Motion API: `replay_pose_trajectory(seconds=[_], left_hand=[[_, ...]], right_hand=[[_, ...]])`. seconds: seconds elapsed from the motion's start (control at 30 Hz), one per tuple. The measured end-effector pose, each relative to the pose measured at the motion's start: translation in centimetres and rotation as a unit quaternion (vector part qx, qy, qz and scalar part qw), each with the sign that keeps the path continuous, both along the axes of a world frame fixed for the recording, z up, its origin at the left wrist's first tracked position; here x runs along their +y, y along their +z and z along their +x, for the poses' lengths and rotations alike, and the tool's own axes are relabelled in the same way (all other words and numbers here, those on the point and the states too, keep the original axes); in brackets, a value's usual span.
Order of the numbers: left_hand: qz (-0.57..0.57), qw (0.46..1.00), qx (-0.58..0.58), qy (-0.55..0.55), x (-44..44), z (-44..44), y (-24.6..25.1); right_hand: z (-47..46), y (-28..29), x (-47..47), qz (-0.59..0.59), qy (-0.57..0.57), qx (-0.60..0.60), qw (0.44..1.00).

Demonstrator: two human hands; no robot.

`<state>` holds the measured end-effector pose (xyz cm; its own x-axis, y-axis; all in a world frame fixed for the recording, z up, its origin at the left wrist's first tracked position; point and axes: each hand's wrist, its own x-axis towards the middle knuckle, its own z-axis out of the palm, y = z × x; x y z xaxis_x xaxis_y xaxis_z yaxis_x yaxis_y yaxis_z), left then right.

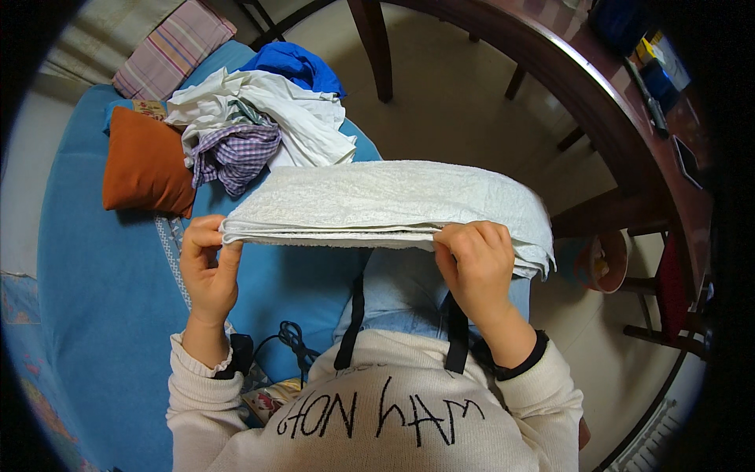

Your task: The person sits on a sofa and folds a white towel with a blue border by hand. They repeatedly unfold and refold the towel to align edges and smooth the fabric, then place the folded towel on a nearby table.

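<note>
A white terry towel [389,192], folded in several layers, stretches across my lap, its layered edge facing me. My left hand [212,265] pinches the corner at the left end of that edge between thumb and fingers. Toward the other end, my right hand [475,256] grips the same edge, and part of the towel hangs beyond it to the right. Beneath the towel are my light blue jeans [395,289] and the blue sofa cover. Past the towel at the upper left lie crumpled white cloths [295,118] and a purple checked cloth [239,150].
An orange cushion [144,165], a plaid cushion [177,50] and a bright blue cloth [295,65] rest on the blue sofa [106,283]. A black cable [295,345] lies near my left side. The dark wooden table [566,65] curves around the right, near a bin [607,262].
</note>
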<state>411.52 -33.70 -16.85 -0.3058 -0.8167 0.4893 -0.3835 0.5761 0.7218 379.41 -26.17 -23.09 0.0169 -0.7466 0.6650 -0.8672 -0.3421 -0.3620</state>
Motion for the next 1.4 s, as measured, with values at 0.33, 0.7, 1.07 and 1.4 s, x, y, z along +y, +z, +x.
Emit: replay_pose_trajectory(seconds=[0.33, 0.7, 1.07, 1.4], left_hand=[[-0.007, 0.99, -0.143, 0.015, 0.5, -0.5, 1.6], [-0.039, 0.914, -0.403, 0.014, -1.1, 3.7, -2.9], [-0.063, 0.936, -0.329, -0.105, 2.7, -12.2, -6.3], [-0.113, 0.934, -0.315, -0.127, -1.7, -11.5, -4.1]], right_hand=[[0.0, 0.6, -0.7, 0.029, -0.014, 0.022, 0.999], [3.2, -2.5, -1.1, 0.102, 0.098, 0.045, 0.989], [2.8, -2.2, -0.6, 0.115, 0.096, 0.017, 0.989], [-6.5, -3.8, 6.1, 0.156, -0.085, 0.019, 0.984]])
